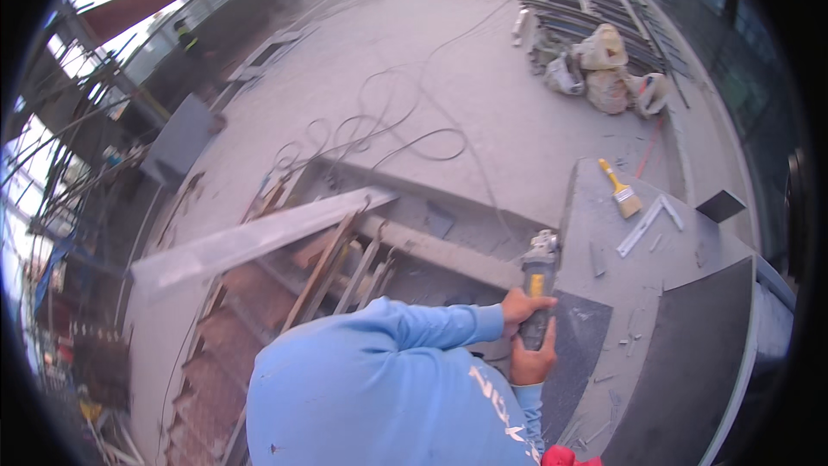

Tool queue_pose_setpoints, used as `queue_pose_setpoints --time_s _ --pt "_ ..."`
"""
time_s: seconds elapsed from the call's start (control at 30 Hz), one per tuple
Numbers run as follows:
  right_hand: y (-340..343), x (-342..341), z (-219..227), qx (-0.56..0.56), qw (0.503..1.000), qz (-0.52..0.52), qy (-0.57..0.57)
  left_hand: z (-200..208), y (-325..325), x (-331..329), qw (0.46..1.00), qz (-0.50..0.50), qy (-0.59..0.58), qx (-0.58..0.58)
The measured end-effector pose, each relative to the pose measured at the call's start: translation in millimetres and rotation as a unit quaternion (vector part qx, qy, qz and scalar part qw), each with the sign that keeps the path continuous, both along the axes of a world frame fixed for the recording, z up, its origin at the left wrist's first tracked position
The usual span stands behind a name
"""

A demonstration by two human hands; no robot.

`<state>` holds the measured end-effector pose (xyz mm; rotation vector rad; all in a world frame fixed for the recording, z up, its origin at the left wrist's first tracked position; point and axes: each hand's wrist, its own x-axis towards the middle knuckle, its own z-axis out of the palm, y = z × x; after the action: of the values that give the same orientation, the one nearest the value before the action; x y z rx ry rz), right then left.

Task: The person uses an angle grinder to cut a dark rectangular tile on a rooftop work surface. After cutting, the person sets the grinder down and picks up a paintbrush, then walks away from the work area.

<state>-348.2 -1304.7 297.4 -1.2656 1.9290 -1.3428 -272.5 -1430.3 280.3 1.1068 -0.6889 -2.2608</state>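
Note:
An angle grinder (536, 285) with a grey body and a yellow label is held in both hands, its metal head pointing away from me. My left hand (521, 307) wraps round the middle of its body. Behind it, my right hand (532, 362) grips the rear end, thumb along the side. Beneath and beside the grinder lies a dark speckled slab (586, 336). The disc cannot be made out. To the right, a yellow-handled paintbrush (619, 187) and a white angle square (640, 226) rest on the grey surface.
A curved black sheet (690, 362) lies at the right. Offcuts are scattered around the square. A pale long board (259, 242) spans the left side above brownish steps (233, 328). Cable loops (371, 134) cross the floor. Sacks (608, 69) and stacked metal lengths (569, 4) stand far right.

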Motion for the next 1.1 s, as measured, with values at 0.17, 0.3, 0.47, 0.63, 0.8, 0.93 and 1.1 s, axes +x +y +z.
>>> queue_pose_setpoints --time_s 0.17,0.3,0.47,0.63,0.8,0.93,1.1 --pt "-85.0 33.0 4.0 -0.049 0.994 0.002 0.094 -2.4 -97.6 43.2 0.994 -0.042 0.092 0.034" --pt "-128.5 48.9 16.4 0.053 0.937 0.023 -0.346 12.4 -156.2 67.9 0.986 -0.111 0.122 -0.004" --pt "-157.7 71.4 34.6 0.081 0.908 0.036 -0.410 42.6 -195.4 70.4 0.968 -0.181 0.164 -0.049" --pt "-161.7 57.5 11.4 -0.013 0.981 0.123 -0.146 39.4 -202.8 64.7 0.978 -0.166 0.105 -0.071" --pt "-103.4 -65.0 -71.6 0.162 0.986 0.017 -0.035 5.8 -213.4 111.0 0.987 -0.116 0.102 0.036" --pt "-11.7 -201.5 -104.8 0.361 0.882 -0.259 0.157 3.0 -193.4 148.0 0.995 0.033 0.090 -0.034" --pt "-2.9 -269.6 -101.5 0.373 0.904 -0.163 0.131 21.6 -143.8 163.2 0.978 0.173 0.068 -0.091"
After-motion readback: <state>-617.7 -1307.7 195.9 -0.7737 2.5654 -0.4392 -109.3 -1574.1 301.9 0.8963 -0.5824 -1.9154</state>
